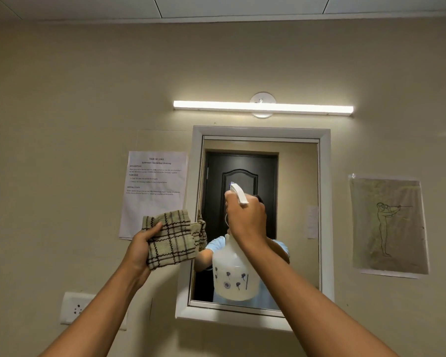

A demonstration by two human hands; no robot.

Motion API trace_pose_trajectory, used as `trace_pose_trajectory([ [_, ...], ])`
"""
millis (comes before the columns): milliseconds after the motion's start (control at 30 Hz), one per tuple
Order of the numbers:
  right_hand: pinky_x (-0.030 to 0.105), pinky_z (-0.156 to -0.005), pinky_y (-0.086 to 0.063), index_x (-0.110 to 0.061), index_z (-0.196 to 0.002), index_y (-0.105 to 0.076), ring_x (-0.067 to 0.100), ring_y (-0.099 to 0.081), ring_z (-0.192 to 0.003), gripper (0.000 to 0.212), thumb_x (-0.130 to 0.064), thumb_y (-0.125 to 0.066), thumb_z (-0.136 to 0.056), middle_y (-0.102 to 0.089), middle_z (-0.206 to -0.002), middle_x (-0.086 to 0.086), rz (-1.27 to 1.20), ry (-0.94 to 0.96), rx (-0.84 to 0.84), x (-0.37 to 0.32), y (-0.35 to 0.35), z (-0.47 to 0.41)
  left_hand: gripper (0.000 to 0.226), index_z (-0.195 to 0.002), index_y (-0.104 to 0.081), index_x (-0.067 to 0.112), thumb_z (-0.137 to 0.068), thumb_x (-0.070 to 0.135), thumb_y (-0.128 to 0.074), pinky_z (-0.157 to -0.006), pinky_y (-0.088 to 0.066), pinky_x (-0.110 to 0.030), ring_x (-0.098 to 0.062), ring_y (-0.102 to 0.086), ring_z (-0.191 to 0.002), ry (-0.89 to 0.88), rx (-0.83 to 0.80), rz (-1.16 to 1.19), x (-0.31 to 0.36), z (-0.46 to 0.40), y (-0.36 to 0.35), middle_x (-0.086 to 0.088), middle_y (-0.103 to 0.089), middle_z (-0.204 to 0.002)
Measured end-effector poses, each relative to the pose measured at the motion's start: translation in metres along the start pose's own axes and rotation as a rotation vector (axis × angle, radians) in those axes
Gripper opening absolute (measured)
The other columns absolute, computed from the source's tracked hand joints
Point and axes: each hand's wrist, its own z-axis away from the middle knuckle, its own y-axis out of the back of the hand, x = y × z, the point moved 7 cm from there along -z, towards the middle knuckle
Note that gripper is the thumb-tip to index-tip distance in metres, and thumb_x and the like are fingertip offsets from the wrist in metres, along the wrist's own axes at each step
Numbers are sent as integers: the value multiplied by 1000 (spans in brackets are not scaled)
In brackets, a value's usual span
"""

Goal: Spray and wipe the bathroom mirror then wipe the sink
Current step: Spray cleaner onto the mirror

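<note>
Gripping spray bottle [234,274] w/ right hand [246,220] before mirror [299,176]; left hand [139,247] fingers clutch cloth [174,239].

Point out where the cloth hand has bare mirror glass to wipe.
Free: glass right of the white spray bottle, toward the white mirror frame, and the strip above its nozzle. Crowded: the centre, where the right hand holds the bottle. The left hand holds the checked cloth at the left edge.

Dim room, glaring tube light [263,107]

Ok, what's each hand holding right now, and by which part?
The left hand grips the checked cloth by its left edge. The right hand grips the spray bottle around its neck, below the nozzle.
</note>
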Motion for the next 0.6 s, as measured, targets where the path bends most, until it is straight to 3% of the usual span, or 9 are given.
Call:
trace_pose_trajectory([
  [300,50,-65,-58,-19,-61,-55,24,-64,-61,41,-40,-44,-94,-59,-58,5,6,47,16,-31,-22,-33,31,-107,-68,4,-101,20,-42,-66,-63,-38,-26,-75,-81,-30,12,1,14,-2,26,-16,-76,-97],
  [600,32,-60,-52,-17,-64,-57,15,-58,-57,39,-37,-47,-96,-56,-57,0,18,55,75,-24,-21,-47,31,-106,-68,3,-101,20,-43,-64,-62,-40,-27,-75,-79,-24,31,-3,18,-2,31,-17,-76,-95],
])
